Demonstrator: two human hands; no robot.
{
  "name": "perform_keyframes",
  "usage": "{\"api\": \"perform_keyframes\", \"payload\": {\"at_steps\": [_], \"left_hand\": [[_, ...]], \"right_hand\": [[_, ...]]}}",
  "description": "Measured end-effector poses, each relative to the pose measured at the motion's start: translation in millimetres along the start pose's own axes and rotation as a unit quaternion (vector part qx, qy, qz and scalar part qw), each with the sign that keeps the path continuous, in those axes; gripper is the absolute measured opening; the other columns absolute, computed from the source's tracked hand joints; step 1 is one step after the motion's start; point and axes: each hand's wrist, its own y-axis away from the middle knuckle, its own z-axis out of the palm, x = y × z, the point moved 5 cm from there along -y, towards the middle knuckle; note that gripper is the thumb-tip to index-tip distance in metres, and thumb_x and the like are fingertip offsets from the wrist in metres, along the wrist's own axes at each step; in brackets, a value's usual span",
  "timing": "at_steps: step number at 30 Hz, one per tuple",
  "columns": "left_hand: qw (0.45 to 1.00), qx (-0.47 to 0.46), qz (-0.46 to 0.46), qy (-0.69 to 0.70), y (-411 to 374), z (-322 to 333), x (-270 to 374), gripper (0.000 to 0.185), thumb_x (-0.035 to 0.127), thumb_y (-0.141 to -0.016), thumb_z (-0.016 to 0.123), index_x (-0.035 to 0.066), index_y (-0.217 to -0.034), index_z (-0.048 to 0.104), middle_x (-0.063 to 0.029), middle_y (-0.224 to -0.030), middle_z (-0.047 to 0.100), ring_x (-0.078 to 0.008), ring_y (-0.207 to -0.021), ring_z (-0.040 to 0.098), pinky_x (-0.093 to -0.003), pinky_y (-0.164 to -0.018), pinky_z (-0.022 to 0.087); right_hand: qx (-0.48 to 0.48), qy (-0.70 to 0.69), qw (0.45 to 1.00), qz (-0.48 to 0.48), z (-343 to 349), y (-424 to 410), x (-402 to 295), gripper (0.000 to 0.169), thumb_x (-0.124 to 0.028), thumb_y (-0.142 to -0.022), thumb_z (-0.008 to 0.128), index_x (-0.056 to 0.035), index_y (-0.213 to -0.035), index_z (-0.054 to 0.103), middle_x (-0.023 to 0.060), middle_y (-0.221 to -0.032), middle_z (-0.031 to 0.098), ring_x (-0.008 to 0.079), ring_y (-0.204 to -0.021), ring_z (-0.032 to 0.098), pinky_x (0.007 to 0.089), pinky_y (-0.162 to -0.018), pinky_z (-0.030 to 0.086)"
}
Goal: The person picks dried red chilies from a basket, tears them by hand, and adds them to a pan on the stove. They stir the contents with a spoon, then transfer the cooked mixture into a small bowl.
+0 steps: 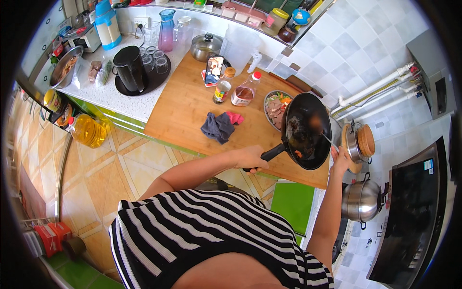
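Note:
My left hand grips the black handle of a dark wok, which is held tilted above the wooden board, its inside facing me. Browned residue and a small reddish scrap cling to its inner surface. In my right hand is the thin metal handle of a cooking utensil. Its far end reaches into the wok and is blurred, so its shape is unclear. Partly hidden behind the wok's left rim, a plate of food holds sliced pinkish meat and cut vegetables.
On the wooden board are a dark cloth, a red-capped bottle, a jar and a propped phone. A lidded pot and a steel steamer pot stand at right, near the range hood.

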Motion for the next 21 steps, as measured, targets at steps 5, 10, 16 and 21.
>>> {"api": "perform_keyframes", "payload": {"at_steps": [5,10,16,21], "left_hand": [[1.000,0.015,-0.009,-0.004,1,0,-2,0.019,0.012,-0.074,0.060,0.002,-0.062,0.050,-0.0033,-0.052,0.048,-0.0110,-0.040,0.046,-0.0266,-0.037,0.039],[1.000,0.002,-0.008,-0.019,4,1,4,0.020,0.014,-0.075,0.061,0.002,-0.064,0.050,-0.0029,-0.053,0.049,-0.0106,-0.040,0.046,-0.0260,-0.037,0.038],[0.999,0.030,-0.015,-0.038,4,0,5,0.024,0.016,-0.078,0.064,0.002,-0.064,0.050,-0.0022,-0.052,0.048,-0.0100,-0.039,0.045,-0.0252,-0.037,0.036],[0.999,0.024,-0.035,-0.013,4,3,6,0.023,0.014,-0.078,0.063,0.002,-0.064,0.049,-0.0015,-0.052,0.046,-0.0095,-0.038,0.043,-0.0252,-0.036,0.035]], "right_hand": [[-0.005,-0.001,1.000,-0.001,1,0,1,0.018,-0.008,-0.087,0.057,0.0065,-0.095,0.049,0.0155,-0.089,0.060,0.0299,-0.076,0.068,0.0269,-0.058,0.056],[0.013,0.000,1.000,-0.011,-9,2,1,0.018,-0.008,-0.088,0.056,0.0073,-0.096,0.050,0.0187,-0.087,0.062,0.0302,-0.077,0.068,0.0278,-0.059,0.056],[-0.028,-0.011,0.999,-0.024,13,1,-2,0.020,-0.008,-0.089,0.055,0.0089,-0.097,0.048,0.0210,-0.083,0.062,0.0306,-0.073,0.068,0.0303,-0.059,0.057],[-0.010,-0.046,0.999,0.000,7,7,-5,0.015,-0.008,-0.087,0.058,0.0062,-0.089,0.054,0.0146,-0.084,0.062,0.0286,-0.074,0.068,0.0274,-0.059,0.056]]}}
